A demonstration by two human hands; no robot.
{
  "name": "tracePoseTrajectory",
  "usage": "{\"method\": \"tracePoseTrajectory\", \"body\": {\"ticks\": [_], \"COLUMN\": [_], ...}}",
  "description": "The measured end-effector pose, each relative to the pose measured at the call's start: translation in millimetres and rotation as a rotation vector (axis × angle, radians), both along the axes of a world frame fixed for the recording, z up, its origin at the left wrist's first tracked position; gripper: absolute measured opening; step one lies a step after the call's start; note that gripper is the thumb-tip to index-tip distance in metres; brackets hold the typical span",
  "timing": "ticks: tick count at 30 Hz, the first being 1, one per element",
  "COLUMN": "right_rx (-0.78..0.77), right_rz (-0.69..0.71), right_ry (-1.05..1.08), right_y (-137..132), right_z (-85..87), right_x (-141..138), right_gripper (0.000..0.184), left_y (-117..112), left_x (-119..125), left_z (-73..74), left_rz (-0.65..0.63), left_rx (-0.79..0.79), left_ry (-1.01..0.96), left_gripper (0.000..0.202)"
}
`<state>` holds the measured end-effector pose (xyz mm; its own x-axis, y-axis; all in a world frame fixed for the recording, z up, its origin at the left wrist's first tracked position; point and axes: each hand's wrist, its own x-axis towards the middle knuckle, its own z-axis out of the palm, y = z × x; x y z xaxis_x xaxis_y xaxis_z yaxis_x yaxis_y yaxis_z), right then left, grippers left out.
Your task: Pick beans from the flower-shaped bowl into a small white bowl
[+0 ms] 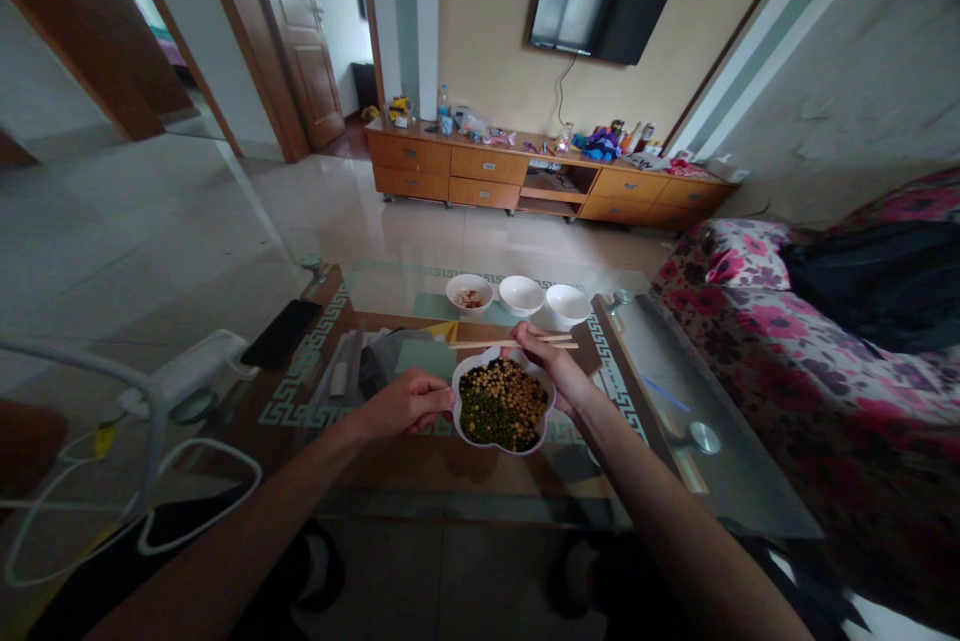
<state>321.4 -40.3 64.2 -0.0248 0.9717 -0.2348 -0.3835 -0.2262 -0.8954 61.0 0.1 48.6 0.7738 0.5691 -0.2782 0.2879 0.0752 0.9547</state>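
Between my hands is a flower-shaped white bowl (455, 421) filled with green, tan and dark beans. My left hand (414, 401) pinches its left rim, thumb and fingers closed. My right hand (551, 366) is at the bowl's upper right edge, with a pair of wooden chopsticks (480, 344) lying crosswise in its fingers. Whether the right hand also bears on the rim is partly hidden. Beyond the bowl stand three round white bowls in a row. The left bowl (469, 287) has some reddish and pale bits in it; the middle bowl (521, 293) and right bowl (568, 302) look empty.
The glass-topped table (420, 506) carries a black phone (281, 333), a white box (191, 371) and a plastic bag (384, 361) at left. A blue pen-like stick (666, 393) lies at right. A flowered sofa (780, 321) stands on the right, a low cabinet (487, 166) beyond.
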Motion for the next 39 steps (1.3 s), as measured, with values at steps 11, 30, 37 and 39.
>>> {"method": "tracePoseTrajectory", "body": {"ticks": [11,30,37,39], "right_rx": [0.146,0.275,0.257,0.225], "right_rz": [-0.152,-0.642,-0.641,-0.638], "right_ry": [-0.096,-0.063,-0.004,-0.016], "right_y": [8,-1,-10,-14], "right_z": [-13.0,-19.9,-10.9,-14.0], "right_x": [-15,-85,-98,-104], "right_gripper": [0.054,0.033,0.035,0.035], "left_y": [11,-22,-20,-17], "left_x": [0,26,24,22], "left_z": [-3.8,-12.5,-7.6,-5.2], "left_rz": [0.547,0.777,0.868,0.876], "left_rx": [-0.339,-0.477,-0.685,-0.718], "left_ry": [-0.033,-0.557,-0.598,-0.627], "left_gripper": [0.057,0.066,0.06,0.069]}}
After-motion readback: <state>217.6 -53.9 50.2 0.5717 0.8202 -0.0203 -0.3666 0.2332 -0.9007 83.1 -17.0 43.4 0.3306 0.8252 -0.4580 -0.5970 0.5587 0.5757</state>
